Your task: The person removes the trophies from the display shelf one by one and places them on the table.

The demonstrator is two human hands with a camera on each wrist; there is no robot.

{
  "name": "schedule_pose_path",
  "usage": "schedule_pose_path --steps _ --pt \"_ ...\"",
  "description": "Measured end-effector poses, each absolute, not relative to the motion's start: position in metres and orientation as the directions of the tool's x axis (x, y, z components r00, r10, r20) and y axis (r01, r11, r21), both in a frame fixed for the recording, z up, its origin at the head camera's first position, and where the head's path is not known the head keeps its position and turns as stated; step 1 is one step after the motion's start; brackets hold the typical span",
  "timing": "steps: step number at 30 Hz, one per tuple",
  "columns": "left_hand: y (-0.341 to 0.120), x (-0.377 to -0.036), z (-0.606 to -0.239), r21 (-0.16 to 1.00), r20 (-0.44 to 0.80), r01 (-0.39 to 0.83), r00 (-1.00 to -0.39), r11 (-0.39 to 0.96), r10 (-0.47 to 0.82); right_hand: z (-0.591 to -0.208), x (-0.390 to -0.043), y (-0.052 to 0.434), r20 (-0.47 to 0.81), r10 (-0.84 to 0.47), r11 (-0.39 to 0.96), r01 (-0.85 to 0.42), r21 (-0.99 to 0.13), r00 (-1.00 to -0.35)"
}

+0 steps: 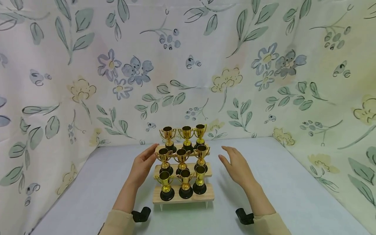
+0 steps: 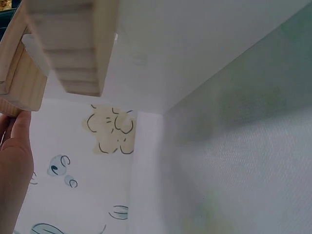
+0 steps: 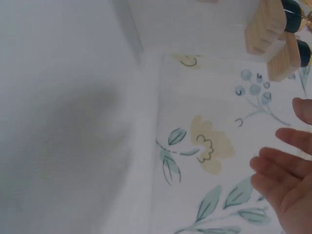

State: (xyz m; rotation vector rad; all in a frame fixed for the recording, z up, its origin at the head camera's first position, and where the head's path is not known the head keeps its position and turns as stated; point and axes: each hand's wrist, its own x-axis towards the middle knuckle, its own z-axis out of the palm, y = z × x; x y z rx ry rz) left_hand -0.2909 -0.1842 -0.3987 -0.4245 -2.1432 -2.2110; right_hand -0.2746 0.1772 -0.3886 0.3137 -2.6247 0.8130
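Note:
A three-tier wooden stand (image 1: 188, 197) on the table carries several gold trophy cups (image 1: 185, 179) with black bases, three to a tier. My left hand (image 1: 141, 164) is at the left end of the top tier, its fingertips right at the end of the wooden board (image 2: 29, 87) in the left wrist view. Off to the stand's right, my right hand (image 1: 238, 166) is held apart from it, fingers spread loosely with nothing between them. In the right wrist view its fingers (image 3: 275, 168) are relaxed, below the ends of two boards (image 3: 263, 29).
A white cloth covers the tabletop (image 1: 114, 169). Behind it hangs a floral curtain (image 1: 188, 81), which also runs along both sides. Black wrist mounts (image 1: 142, 214) sit on both forearms, by beige sleeves (image 1: 118, 222).

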Motion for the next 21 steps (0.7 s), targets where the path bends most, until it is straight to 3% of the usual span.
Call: schedule_pose_path --steps 3,8,11,16,21 --pt "-0.184 -0.291 -0.4 0.975 0.218 0.209 -0.963 -0.073 0.161 -0.385 -0.272 0.175 0.492 -0.088 0.774 -0.37 -0.514 -0.866" --pt "-0.183 -0.291 -0.4 0.974 0.218 0.207 -0.963 -0.089 0.155 -0.374 -0.266 0.173 0.68 -0.053 0.682 -0.524 -0.51 -0.731" --pt "-0.182 -0.292 -0.399 0.976 0.205 0.191 -0.967 -0.108 0.148 -0.369 -0.262 0.173 0.727 -0.057 0.632 -0.588 -0.505 -0.685" --pt "-0.181 -0.292 -0.397 0.978 0.183 0.165 -0.972 -0.125 0.147 -0.368 -0.252 0.174 0.674 -0.12 0.547 -0.615 -0.568 -0.729" --pt "-0.181 -0.292 -0.397 0.98 0.173 0.155 -0.974 -0.128 0.144 -0.372 -0.244 0.17 0.597 -0.251 0.372 -0.645 -0.667 -0.762"
